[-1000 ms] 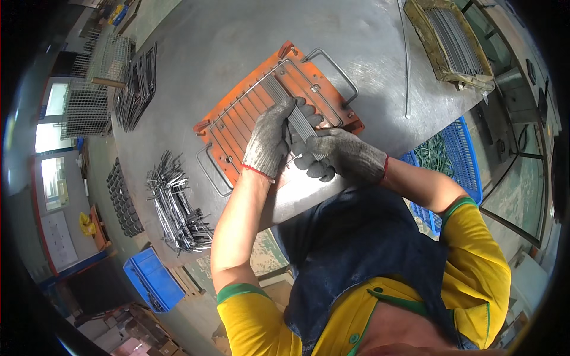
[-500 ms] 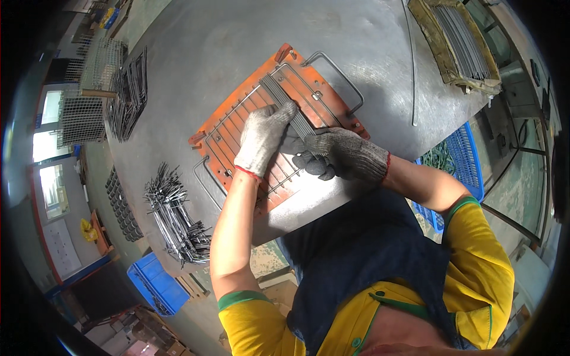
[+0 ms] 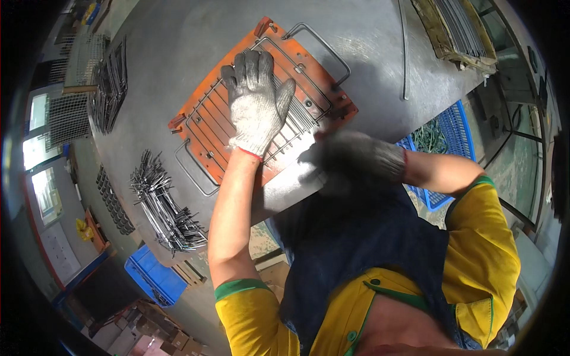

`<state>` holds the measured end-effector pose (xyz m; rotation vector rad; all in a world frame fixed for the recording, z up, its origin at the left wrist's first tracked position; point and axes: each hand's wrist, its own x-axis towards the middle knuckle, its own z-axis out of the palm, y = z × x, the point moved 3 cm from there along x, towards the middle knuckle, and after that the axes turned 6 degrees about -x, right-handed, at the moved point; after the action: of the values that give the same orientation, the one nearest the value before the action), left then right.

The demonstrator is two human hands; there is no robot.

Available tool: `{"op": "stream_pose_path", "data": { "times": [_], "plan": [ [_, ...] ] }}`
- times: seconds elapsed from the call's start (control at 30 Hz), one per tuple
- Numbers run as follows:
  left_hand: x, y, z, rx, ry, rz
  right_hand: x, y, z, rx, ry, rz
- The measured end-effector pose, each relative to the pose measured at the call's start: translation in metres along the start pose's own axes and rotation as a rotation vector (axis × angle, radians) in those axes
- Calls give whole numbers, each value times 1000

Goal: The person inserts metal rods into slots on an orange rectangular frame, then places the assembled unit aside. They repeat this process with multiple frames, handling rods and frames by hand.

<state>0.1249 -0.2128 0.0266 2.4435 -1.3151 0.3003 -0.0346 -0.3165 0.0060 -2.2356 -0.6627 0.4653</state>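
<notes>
My gloved left hand (image 3: 255,107) lies flat with its fingers stretched out. It rests on thin straight metal rods (image 3: 301,120) laid side by side over an orange fixture plate (image 3: 310,72). A wire frame sits on the plate around the rods, partly hidden by the hand. At the plate's near right edge is my gloved right hand (image 3: 362,159), smeared by motion. Its fingers are too blurred to read, and so is anything in them. A bent wire handle (image 3: 329,46) sticks out at the plate's far right side, and another wire handle (image 3: 191,173) at its near left.
A pile of short dark rods (image 3: 166,207) lies at the table's left edge, with bent wire pieces (image 3: 111,89) farther back. A long rod (image 3: 406,53) lies on the right, near a box of straight rods (image 3: 460,29). Blue baskets (image 3: 457,127) stand below the table.
My left hand has moved forward from the rod bundle and flattened out. My right hand has drawn back to the right. The bundled rods now lie spread on the fixture.
</notes>
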Motion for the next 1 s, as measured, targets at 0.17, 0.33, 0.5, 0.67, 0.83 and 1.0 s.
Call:
{"op": "stream_pose_path", "data": {
  "times": [0.17, 0.33, 0.5, 0.67, 0.83, 1.0],
  "plan": [
    [7, 11, -1, 127, 53, -7, -57, -23, -44, 465, 299, 472],
    [7, 4, 9, -60, -81, 105, -46, 18, -93, 208, 967, 430],
    [-16, 1, -16, 25, -228, 66, -4, 70, -74, -26, 1160, 289],
    [-42, -7, -43, 100, -334, -59, -2, 82, -63, 301, 1172, 297],
    [-35, -3, -31, -38, 42, -76, -2, 82, -66, 58, 1183, 260],
    [-61, -8, -33, 57, -175, 62, -4, 80, -69, -101, 1217, 234]
  ]
}}
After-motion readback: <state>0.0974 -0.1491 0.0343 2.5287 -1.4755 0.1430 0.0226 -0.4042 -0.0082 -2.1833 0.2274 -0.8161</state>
